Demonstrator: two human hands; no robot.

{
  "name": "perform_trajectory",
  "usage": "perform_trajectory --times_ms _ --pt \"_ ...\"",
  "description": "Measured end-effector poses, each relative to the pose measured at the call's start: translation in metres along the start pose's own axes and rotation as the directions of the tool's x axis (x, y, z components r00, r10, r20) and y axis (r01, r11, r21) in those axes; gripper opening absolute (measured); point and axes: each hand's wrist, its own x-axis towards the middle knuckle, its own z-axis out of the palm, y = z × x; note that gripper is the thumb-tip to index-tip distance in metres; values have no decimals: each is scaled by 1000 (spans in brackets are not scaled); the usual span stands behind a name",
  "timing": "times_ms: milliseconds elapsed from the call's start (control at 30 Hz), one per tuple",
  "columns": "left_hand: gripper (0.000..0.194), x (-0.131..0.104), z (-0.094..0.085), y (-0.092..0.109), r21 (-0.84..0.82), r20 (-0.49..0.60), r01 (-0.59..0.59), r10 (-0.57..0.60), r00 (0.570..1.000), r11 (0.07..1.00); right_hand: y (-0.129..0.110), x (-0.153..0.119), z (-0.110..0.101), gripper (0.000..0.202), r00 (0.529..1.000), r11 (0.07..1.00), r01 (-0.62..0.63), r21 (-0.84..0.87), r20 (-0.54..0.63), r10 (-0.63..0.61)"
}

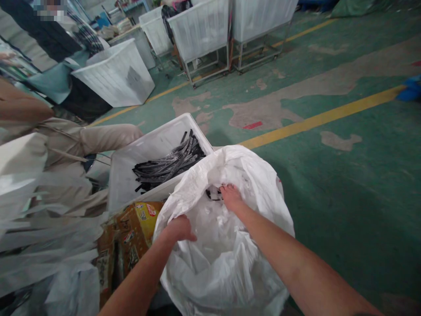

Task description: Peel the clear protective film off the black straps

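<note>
The green painted floor (345,184), crossed by a yellow line (329,116), is occupying the view from 12 to 4 o'clock, with white wheeled bins (200,30) standing at 12 o'clock. A white sack (226,263) is gaping open at 6 o'clock. A white crate (131,171) at 10 o'clock is holding black strips (171,162), long axis running toward 2 o'clock. The left hand (179,229) is gripping the sack's near rim. The right hand (232,197), nearer the strips, is reaching inside the sack mouth toward a small dark piece (213,193); finger closure cannot be told
</note>
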Motion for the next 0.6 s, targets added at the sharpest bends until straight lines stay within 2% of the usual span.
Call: perform_trajectory --times_ms 100,200,300,400,433,500,600 --pt "41 -4 2 2 45 16 3 -3 1000 999 1 10 9 30 997 998 -63 21 47 62" --pt "40 -6 3 1 64 15 2 -3 1000 998 5 20 8 27 990 995 -94 42 111 89" --pt "43 -5 4 2 53 0 8 -8 1000 999 12 19 -7 24 985 995 -70 73 161 57" --pt "45 -8 3 9 15 -28 17 -16 999 1000 22 1 -29 23 981 991 23 128 188 -47" --pt "48 -11 2 14 -25 -66 9 -10 998 1000 25 -10 -36 22 978 987 62 148 187 -90" --pt "57 -21 -3 28 -159 -213 -47 12 977 986 28 -34 -49 17 972 973 136 184 168 -167" --pt "53 -42 -13 55 -443 -432 -189 -24 902 877 21 -76 -62 11 961 947 219 235 117 -251"
